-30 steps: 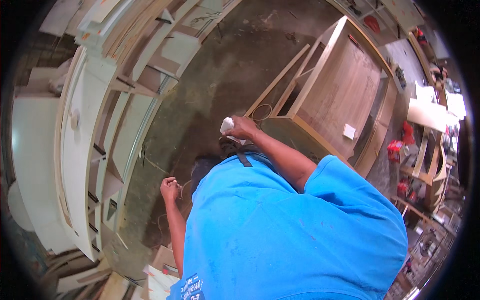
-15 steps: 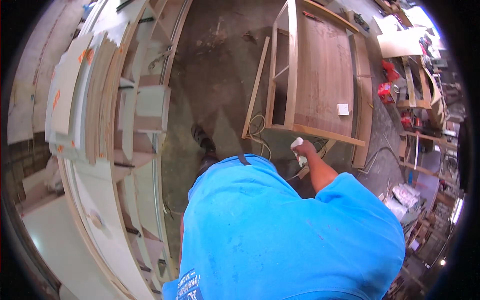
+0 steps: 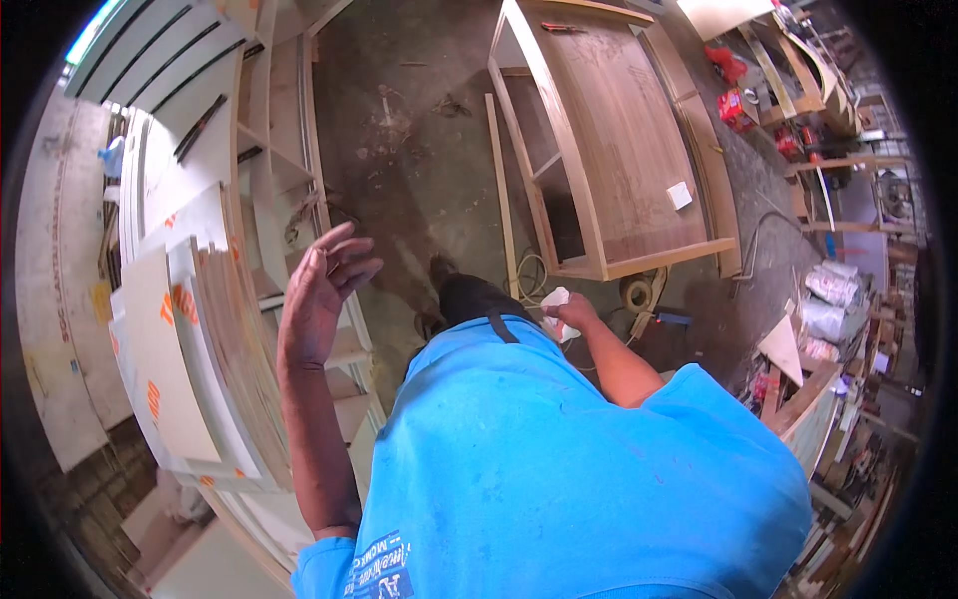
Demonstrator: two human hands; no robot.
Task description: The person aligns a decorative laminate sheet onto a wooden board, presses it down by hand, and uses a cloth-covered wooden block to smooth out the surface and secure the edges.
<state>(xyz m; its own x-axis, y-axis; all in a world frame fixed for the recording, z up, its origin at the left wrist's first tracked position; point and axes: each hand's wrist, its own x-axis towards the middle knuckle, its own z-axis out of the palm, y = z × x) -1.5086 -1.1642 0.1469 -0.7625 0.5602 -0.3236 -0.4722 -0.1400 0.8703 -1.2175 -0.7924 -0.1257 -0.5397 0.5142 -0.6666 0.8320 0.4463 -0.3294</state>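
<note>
My right hand (image 3: 579, 315) is closed round a crumpled white cloth or paper wad (image 3: 555, 299), just in front of my waist. Beyond it lies a wooden cabinet carcass (image 3: 654, 230) with light edging and a brown panel. A small white square piece (image 3: 680, 196) and a red-and-black cutter-like tool (image 3: 564, 28) rest on that panel. My left hand (image 3: 321, 290) is raised in the air between the stacked boards (image 3: 205, 349) and the floor, palm inward, its fingers loosely bent and apart. I see nothing held in it.
White shelving (image 3: 274, 200) runs along my left. A long wooden strip (image 3: 501, 190) lies beside the cabinet, near a looped cable (image 3: 531, 275). A tape roll (image 3: 636, 294) and a blue-ended tool (image 3: 673, 319) are on the floor. Plastic-wrapped bundles (image 3: 826, 299) stand at right.
My left hand has come into view and is raised at the left. The right hand still grips the white wad, now closer to my waist. My view has turned and shifted along the shelving.
</note>
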